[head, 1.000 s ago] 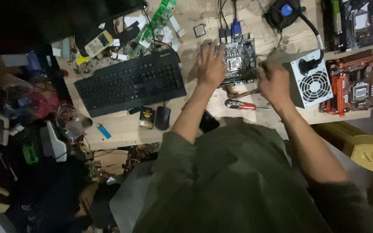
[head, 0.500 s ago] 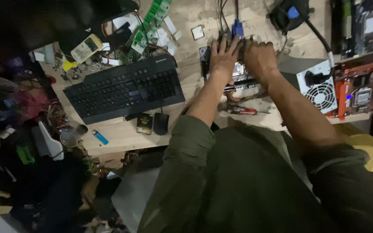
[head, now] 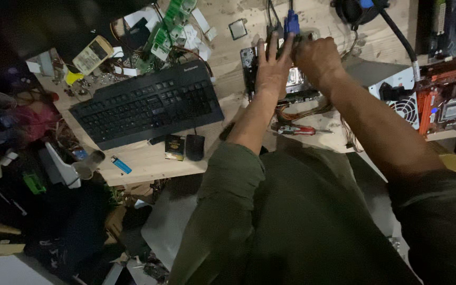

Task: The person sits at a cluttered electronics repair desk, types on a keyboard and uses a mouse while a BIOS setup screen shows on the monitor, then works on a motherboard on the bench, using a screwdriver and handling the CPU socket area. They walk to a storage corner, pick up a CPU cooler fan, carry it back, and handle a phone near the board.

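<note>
Resting near the far edge of the wooden bench (head: 149, 169), the stiff, fragile green circuit board (head: 296, 87) lies under the flat, spread left hand (head: 271, 71) and curled right hand (head: 317, 58), grip unclear; best held by edges.

Left hand (head: 271, 71) and right hand (head: 316, 59) cover most of the circuit board (head: 250, 66); right fingertips hidden. Red board (head: 449, 103) cut off at right edge.

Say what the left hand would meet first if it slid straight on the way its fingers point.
Probably the blue cable plug just beyond the left hand, whose fingertips nearly reach it; depth is unclear, so they may already touch.
</note>
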